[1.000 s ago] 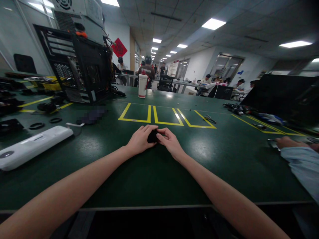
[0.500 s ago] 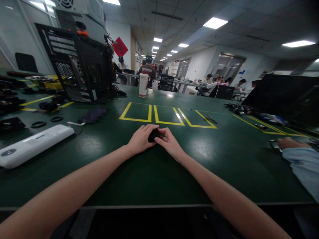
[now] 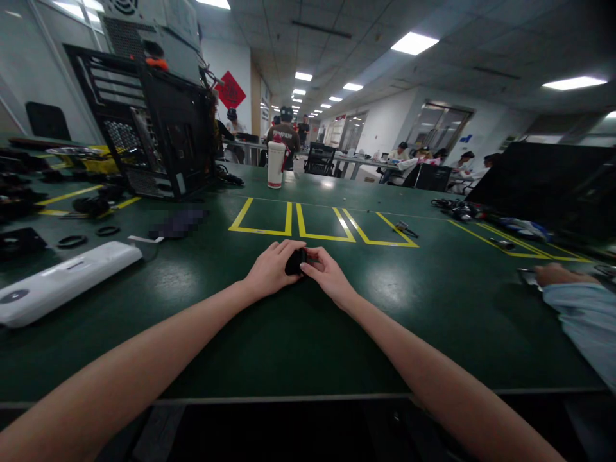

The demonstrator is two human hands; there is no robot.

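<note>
A small black object point(image 3: 295, 262) is held between my two hands, low over the green table point(image 3: 289, 346). My left hand point(image 3: 273, 268) wraps round its left side, fingers over the top and thumb below. My right hand point(image 3: 326, 269) pinches its right side between thumb and fingers. Much of the object is hidden by my fingers, so I cannot make out what it is. Just beyond my hands, yellow tape outlines point(image 3: 327, 239) mark the table top.
A white device point(image 3: 72, 279) and black rings point(image 3: 72, 241) lie at the left, near a black computer case point(image 3: 178, 138). A white cup point(image 3: 276, 165) stands farther back. Small metal parts point(image 3: 407, 229) lie at right. Another person's hand point(image 3: 561, 276) holds a metal item.
My right thumb has shifted slightly on the black object, which appears slightly turned. My left hand keeps nearly the same place.
</note>
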